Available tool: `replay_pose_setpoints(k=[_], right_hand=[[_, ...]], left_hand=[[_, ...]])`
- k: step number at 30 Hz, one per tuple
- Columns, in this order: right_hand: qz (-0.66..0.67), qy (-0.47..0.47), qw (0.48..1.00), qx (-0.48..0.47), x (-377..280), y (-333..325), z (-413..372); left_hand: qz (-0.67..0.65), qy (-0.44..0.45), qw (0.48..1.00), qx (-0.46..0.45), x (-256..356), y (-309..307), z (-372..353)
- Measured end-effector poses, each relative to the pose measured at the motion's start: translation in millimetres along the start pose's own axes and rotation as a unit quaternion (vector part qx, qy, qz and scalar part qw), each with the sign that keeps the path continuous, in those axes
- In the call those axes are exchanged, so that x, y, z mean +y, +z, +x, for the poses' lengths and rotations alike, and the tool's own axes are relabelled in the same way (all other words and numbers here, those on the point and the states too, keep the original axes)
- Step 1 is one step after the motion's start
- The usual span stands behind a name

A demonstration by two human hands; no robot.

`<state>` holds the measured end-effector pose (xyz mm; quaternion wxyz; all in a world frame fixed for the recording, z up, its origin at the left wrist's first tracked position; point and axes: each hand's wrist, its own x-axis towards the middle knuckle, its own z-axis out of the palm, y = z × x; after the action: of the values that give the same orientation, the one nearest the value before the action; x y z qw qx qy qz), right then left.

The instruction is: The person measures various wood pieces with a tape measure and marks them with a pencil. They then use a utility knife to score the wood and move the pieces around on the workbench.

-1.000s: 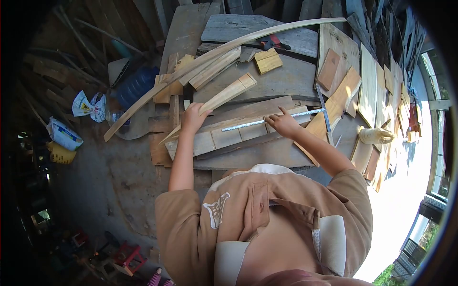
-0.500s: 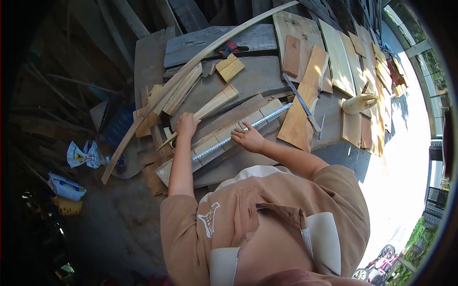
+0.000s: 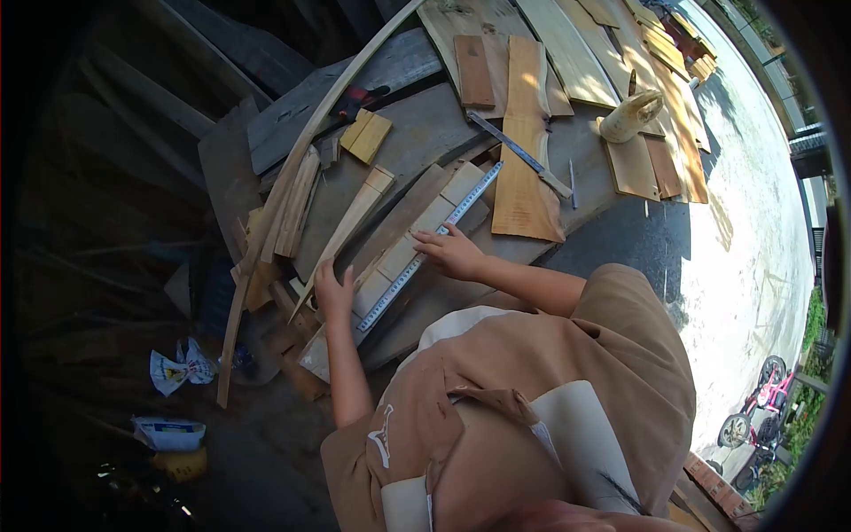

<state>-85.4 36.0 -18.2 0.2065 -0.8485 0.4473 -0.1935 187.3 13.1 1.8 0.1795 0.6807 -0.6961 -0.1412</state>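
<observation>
A pale ruler-like strip with markings (image 3: 432, 246) lies diagonally along a row of light wooden blocks (image 3: 383, 282) on the workbench. My right hand (image 3: 450, 253) rests on the strip and blocks near their middle, fingers spread. Near the lower left end of the row is my left hand (image 3: 334, 291), its thumb and fingers apart, beside the tip of a tapered wood piece (image 3: 355, 208). Whether its fingertips touch the wood cannot be made out.
A long curved strip (image 3: 306, 142) crosses the left side. Beyond the blocks lie a yellowish block (image 3: 366, 136), a wavy-edged board (image 3: 523, 142) and a square-like metal tool (image 3: 521, 152). A plastic bottle (image 3: 631, 117) stands at right. Bags (image 3: 182, 365) lie lower left.
The view has turned and shifted, so the bench appears rotated. My left hand has come off the tapered wood piece and moved nearer the blocks; my right hand stays on the strip.
</observation>
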Motion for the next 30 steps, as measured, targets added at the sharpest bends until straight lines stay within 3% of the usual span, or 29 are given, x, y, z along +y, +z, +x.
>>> replay_pose_setpoints(k=[3, 5, 7, 8, 10, 11, 13, 14, 16, 19, 24, 30], right_hand=[[0.085, 0.181, 0.966, 0.162, 34, -12, -6], [-0.003, 0.314, 0.923, 0.221, 57, -31, -11], [-0.010, 0.425, 0.880, 0.211, 84, -52, -19], [-0.008, 0.431, 0.876, 0.215, 105, -55, -24], [0.166, 0.527, 0.815, 0.175, 140, -56, -33], [0.167, 0.532, 0.811, 0.179, 150, -54, -35], [0.388, 0.567, 0.711, 0.152, 157, -53, -35], [0.388, 0.570, 0.707, 0.156, 158, -48, -34], [0.616, 0.573, 0.473, 0.261, 157, -37, -28], [0.654, 0.518, 0.484, 0.265, 152, -34, -19], [0.624, 0.558, 0.479, 0.263, 158, -30, -5], [0.595, 0.535, 0.539, 0.263, 150, -35, -2]], left_hand=[[-0.015, -0.010, 1.000, -0.023, 24, -11, 13], [-0.028, 0.020, 0.998, -0.047, 33, -6, 13], [-0.039, 0.050, 0.996, -0.070, 43, 3, 7], [-0.047, 0.087, 0.991, -0.093, 50, 9, 2], [-0.053, 0.129, 0.983, -0.122, 59, 23, -10], [-0.043, 0.140, 0.980, -0.136, 61, 31, -16], [-0.034, 0.156, 0.975, -0.153, 69, 37, -24], [0.011, 0.166, 0.975, -0.149, 71, 38, -27], [0.053, 0.179, 0.971, -0.146, 74, 39, -29], [0.044, 0.172, 0.969, -0.172, 68, 38, -27], [-0.031, 0.163, 0.974, -0.152, 55, 47, -25], [-0.018, 0.132, 0.980, -0.151, 64, 46, -23]])
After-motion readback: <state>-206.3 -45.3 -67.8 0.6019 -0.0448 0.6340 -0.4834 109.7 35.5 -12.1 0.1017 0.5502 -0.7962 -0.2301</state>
